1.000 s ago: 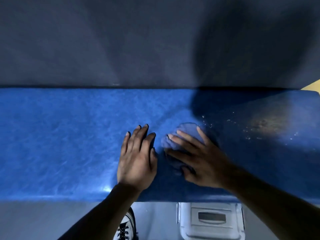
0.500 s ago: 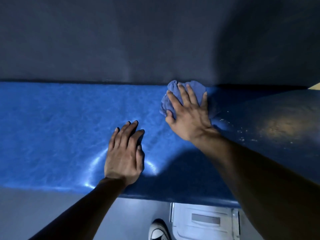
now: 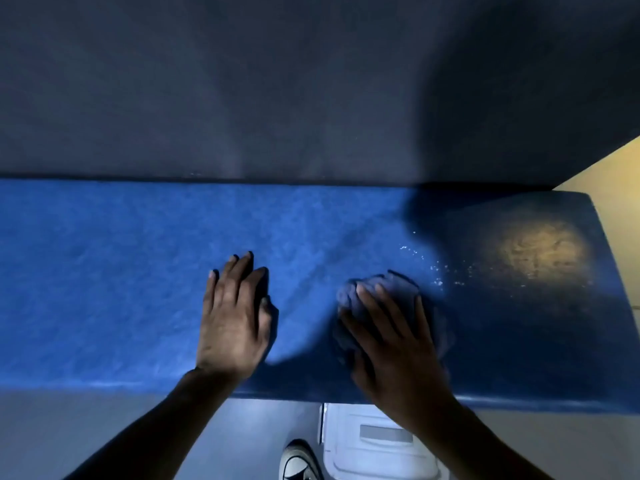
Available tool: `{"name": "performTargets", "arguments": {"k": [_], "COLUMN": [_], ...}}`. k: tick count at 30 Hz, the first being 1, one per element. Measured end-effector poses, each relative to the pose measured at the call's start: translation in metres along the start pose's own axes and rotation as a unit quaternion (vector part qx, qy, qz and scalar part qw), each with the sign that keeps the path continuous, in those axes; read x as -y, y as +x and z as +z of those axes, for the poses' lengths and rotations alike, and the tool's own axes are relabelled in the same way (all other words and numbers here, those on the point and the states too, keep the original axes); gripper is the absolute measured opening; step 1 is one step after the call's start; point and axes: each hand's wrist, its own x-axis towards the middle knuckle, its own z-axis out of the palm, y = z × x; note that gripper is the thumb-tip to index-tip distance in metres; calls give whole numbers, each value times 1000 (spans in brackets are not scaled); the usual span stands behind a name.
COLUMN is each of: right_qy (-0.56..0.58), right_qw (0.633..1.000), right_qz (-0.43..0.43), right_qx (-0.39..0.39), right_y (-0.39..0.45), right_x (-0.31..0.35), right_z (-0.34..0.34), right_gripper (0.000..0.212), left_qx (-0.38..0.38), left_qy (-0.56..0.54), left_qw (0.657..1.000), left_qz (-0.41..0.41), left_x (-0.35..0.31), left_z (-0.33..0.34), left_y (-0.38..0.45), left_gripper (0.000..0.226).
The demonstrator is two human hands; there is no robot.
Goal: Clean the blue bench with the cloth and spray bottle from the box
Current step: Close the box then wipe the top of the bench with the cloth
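Note:
The blue bench (image 3: 121, 271) runs across the view from left to right. My right hand (image 3: 394, 344) presses flat on a crumpled blue cloth (image 3: 377, 289) near the bench's front edge, right of centre; part of the cloth is hidden under my palm. My left hand (image 3: 235, 317) lies flat on the bench surface to the left of the cloth, fingers together, holding nothing. Small white specks (image 3: 436, 271) and a dull brownish patch (image 3: 540, 251) mark the bench to the right of the cloth. No spray bottle is in view.
A dark grey wall (image 3: 311, 81) rises behind the bench. A white box (image 3: 374, 441) stands on the grey floor below the bench's front edge, with a black-and-white shoe (image 3: 298, 462) beside it. The bench ends at the right by a yellowish floor (image 3: 616, 174).
My right hand pushed the cloth to the back edge of the bench, then pulled it back toward the front. My left hand stayed flat on the bench.

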Motion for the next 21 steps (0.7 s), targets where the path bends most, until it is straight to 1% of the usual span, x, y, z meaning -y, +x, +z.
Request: {"name": "performTargets", "arguments": {"k": [1, 4, 6, 8, 10, 12, 14, 18, 21], "right_qy": [-3, -9, -8, -5, 1, 6, 6, -11, -46], "right_qw": [1000, 995, 992, 987, 983, 982, 985, 992, 994], "right_qz": [-28, -91, -122, -153, -174, -175, -156, -117, -87], "right_qx": [8, 37, 43, 49, 59, 69, 71, 53, 51], "right_y": [-10, -36, -44, -44, -38, -27, -11, 36, 79], "right_x": [-10, -41, -59, -70, -76, -80, -86, -100, -109], "right_z": [-3, -9, -12, -13, -12, -13, -13, -7, -3], "right_gripper": [68, 68, 67, 69, 69, 66, 68, 69, 70], "left_qx": [-2, 14, 25, 25, 22, 15, -1, -20, -26], "left_qy": [-9, -28, -12, 10, 26, 37, 42, 51, 48], "left_qw": [1000, 999, 999, 1000, 999, 999, 999, 998, 998], "left_qz": [-2, 26, 17, -8, -15, -12, -8, -5, -4], "left_x": [-11, -64, -99, -114, -114, -111, -112, -111, -112], "left_z": [2, 21, 35, 44, 49, 52, 55, 61, 61], "left_y": [-1, -7, -12, -13, -13, -14, -13, -11, -11], "left_gripper": [51, 50, 50, 51, 52, 53, 53, 52, 53]}}
